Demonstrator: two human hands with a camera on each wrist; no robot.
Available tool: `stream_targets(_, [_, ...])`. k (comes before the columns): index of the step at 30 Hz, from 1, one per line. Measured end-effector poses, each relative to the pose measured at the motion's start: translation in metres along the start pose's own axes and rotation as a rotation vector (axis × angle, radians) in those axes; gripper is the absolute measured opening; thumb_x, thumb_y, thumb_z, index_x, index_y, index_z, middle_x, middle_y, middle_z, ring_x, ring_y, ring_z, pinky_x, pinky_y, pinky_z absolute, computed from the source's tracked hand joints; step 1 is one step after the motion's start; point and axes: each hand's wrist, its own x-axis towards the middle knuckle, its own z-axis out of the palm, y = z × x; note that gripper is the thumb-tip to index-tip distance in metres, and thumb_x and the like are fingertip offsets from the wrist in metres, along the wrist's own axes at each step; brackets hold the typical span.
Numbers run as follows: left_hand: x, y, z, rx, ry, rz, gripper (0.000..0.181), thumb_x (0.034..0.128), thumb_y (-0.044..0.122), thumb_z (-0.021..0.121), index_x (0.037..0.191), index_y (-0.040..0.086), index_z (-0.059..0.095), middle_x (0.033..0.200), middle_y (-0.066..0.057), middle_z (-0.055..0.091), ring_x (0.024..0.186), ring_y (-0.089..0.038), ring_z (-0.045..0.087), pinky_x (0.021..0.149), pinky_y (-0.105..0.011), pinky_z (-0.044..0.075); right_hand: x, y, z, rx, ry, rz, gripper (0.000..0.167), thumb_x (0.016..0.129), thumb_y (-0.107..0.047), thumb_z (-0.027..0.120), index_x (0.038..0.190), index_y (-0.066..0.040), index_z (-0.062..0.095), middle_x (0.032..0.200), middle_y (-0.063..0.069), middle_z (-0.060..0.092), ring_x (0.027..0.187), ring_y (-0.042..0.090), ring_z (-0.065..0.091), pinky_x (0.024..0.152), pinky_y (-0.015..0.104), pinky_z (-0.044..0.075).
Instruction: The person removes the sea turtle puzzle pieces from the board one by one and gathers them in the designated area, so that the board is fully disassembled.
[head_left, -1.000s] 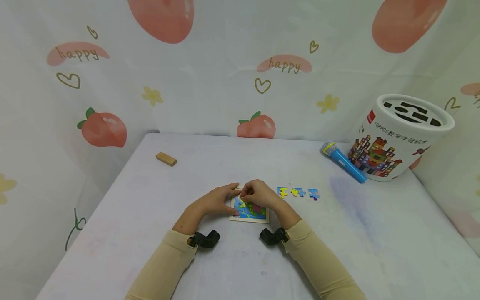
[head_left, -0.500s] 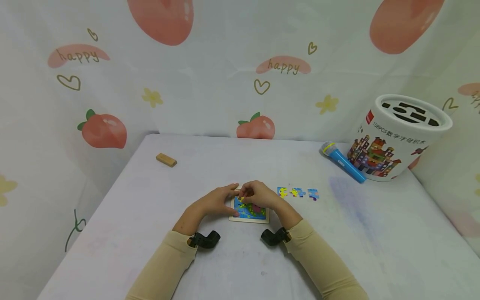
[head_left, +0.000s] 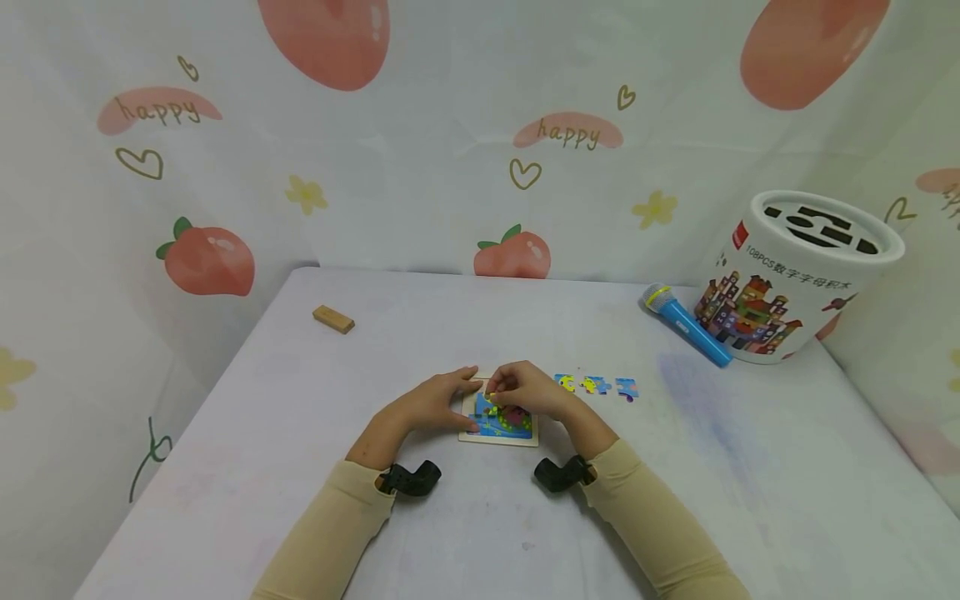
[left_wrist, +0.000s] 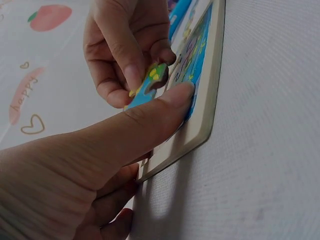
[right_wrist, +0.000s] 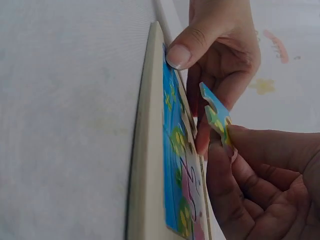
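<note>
A small jigsaw puzzle board (head_left: 500, 442) with a pale wooden rim and a blue, green and pink picture lies on the table. My left hand (head_left: 429, 402) holds its left side, the thumb (left_wrist: 172, 102) pressing on the picture and the fingers at the edge. Above the board, my right hand (head_left: 531, 392) pinches a blue, green and yellow puzzle piece (right_wrist: 218, 112) between thumb and fingertips. In both wrist views that piece is tilted and apart from the board. Three loose puzzle pieces (head_left: 595, 384) lie in a row to the right of the board.
A blue toy microphone (head_left: 688, 325) leans by a large white bucket (head_left: 780, 275) at the back right. A small wooden block (head_left: 333, 318) lies at the back left of the white-covered table (head_left: 420, 333). A printed curtain (head_left: 420, 167) hangs behind.
My right hand has shifted slightly to the right with the puzzle piece, showing more of the board's upper left. The left hand has stayed in place.
</note>
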Motion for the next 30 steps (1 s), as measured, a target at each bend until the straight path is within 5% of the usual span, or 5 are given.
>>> stream_targets(14, [0.004,0.001,0.002,0.017,-0.001,-0.055,0.073,0.0742,0.033,0.078,0.137,0.009,0.048,0.153,-0.007,0.028,0.142,-0.027,0.025,0.114,-0.043,0.025,-0.017,0.015,-0.020,0.141,0.035,0.078,0.019,0.086,-0.007,0.065,0.101,0.005,0.063,0.084,0.007,0.065,0.067,0.011,0.062,0.068,0.026,0.056])
stream_targets(30, [0.003,0.002,0.003,0.008,-0.011,-0.076,0.073,0.0751,0.030,0.078,0.138,0.008,0.046,0.154,-0.006,0.026,0.143,-0.027,0.022,0.115,-0.044,0.023,-0.046,0.033,-0.043,0.105,0.074,0.106,0.018,0.086,-0.003,0.063,0.100,0.007,0.061,0.081,0.006,0.061,0.069,0.012,0.059,0.068,0.026,0.055])
